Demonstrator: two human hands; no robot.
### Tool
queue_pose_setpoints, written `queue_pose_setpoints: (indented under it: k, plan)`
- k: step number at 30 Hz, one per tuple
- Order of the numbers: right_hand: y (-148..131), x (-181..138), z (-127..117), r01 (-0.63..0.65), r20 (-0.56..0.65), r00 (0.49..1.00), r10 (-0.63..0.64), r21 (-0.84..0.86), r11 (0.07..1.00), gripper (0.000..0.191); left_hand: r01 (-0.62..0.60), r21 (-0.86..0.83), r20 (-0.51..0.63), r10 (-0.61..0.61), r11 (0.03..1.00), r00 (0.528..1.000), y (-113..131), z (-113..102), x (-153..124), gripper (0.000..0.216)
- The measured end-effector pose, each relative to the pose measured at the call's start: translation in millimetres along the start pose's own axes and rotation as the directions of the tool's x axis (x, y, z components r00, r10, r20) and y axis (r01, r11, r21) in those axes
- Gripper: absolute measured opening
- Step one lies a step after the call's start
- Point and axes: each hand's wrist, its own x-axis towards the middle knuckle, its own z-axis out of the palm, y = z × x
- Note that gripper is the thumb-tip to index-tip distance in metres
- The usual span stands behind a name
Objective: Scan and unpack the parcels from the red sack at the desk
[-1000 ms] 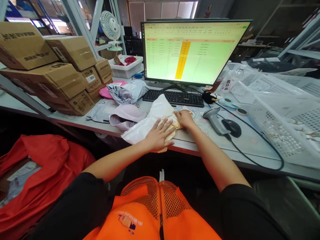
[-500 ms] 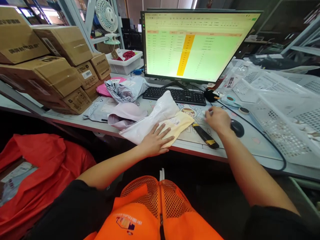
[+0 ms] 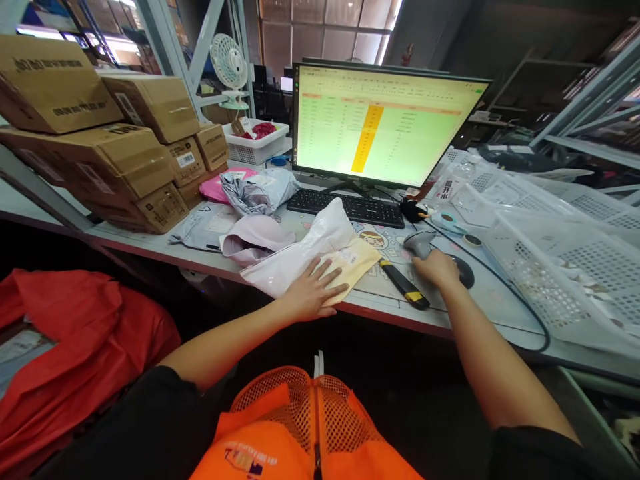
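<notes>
We face one pale desk (image 3: 143,240) bearing one flat, rectangular monitor (image 3: 400,127). Below the screen lies one glossy, creased white plastic bag (image 3: 315,239), touching one smooth yellow packet (image 3: 361,261), where our left hand (image 3: 313,291) rests flat, fingers spread. Our right hand (image 3: 437,269) curls around one grey plastic scanner (image 3: 420,244); nearby lies one slim black-and-yellow cutter (image 3: 403,283).

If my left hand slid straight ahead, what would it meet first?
Your left hand rests on the pale yellow flat packet; beyond it, the long black-and-yellow box cutter probably comes first, though the exact line is uncertain.
</notes>
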Motion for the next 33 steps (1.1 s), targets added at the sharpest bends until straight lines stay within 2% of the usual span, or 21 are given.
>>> queue_pose_setpoints:
  k: [2,3,4,6,8,9,12,14,18,20,22,25,30,33]
  plan:
    - [2.3,-8.8,-20.9,0.022,0.13,0.991,-0.038,0.123,0.992,0.056,-0.003,0.003,-0.019,0.003,1.0,1.0,-0.9,2.9,-0.4,0.069]
    - [5.0,-16.9,-32.1,0.064,0.213,0.971,-0.112,0.218,0.974,0.058,-0.004,0.003,-0.026,0.004,1.0,1.0,-1.2,4.1,-0.4,0.069]
    - [7.9,-27.1,-43.1,0.114,0.292,0.932,-0.215,0.327,0.938,0.061,-0.005,0.002,-0.032,0.005,1.0,0.999,-1.5,5.2,-0.4,0.069]
    - [12.0,-51.5,-62.1,0.181,0.397,0.817,-0.418,0.512,0.84,0.066,-0.006,-0.003,-0.037,0.006,1.0,0.999,-1.7,6.5,-0.2,0.069]
    - [12.0,-75.4,-74.9,0.195,0.448,0.722,-0.527,0.6,0.776,0.07,-0.005,-0.007,-0.037,0.004,1.0,0.999,-1.6,6.7,-0.1,0.068]
    - [10.6,-84.8,-78.5,0.192,0.466,0.693,-0.55,0.616,0.764,0.073,-0.004,-0.009,-0.037,0.003,1.0,0.999,-1.4,6.5,-0.1,0.068]
    - [5.4,-96.7,-78.9,0.19,0.491,0.661,-0.568,0.622,0.759,0.076,-0.007,-0.018,-0.039,0.006,1.0,0.999,-1.0,5.6,-0.2,0.068]
    - [4.9,-91.0,-73.3,0.2,0.468,0.687,-0.556,0.614,0.764,0.073,-0.01,-0.027,-0.044,0.008,1.0,0.999,-1.2,5.5,-0.1,0.067]
    - [12.3,-60.6,-55.7,0.208,0.327,0.841,-0.431,0.539,0.816,0.065,-0.01,-0.031,-0.055,0.009,0.999,0.998,-1.9,6.2,0.9,0.067]
    - [17.5,-42.8,-45.2,0.219,0.24,0.907,-0.345,0.431,0.876,0.063,-0.012,-0.033,-0.058,0.011,0.999,0.998,-1.9,6.0,1.5,0.067]
    - [21.6,-26.9,-33.9,0.234,0.138,0.952,-0.274,0.253,0.939,0.06,-0.012,-0.04,-0.053,0.01,0.999,0.999,-1.7,5.2,2.1,0.067]
    - [23.7,-12.0,-15.0,0.194,0.017,0.981,-0.195,0.058,0.979,0.057,-0.008,-0.066,-0.043,0.005,0.998,0.999,-1.7,4.6,2.1,0.068]
    - [19.2,-11.8,14.9,0.128,-0.049,0.991,-0.128,-0.01,0.992,0.065,-0.011,-0.11,-0.072,0.003,0.994,0.997,-1.1,10.0,-0.1,0.07]
    - [18.4,-14.4,19.6,0.139,-0.058,0.988,-0.143,-0.071,0.988,0.066,-0.003,-0.14,-0.068,-0.007,0.99,0.998,2.2,9.4,0.3,0.073]
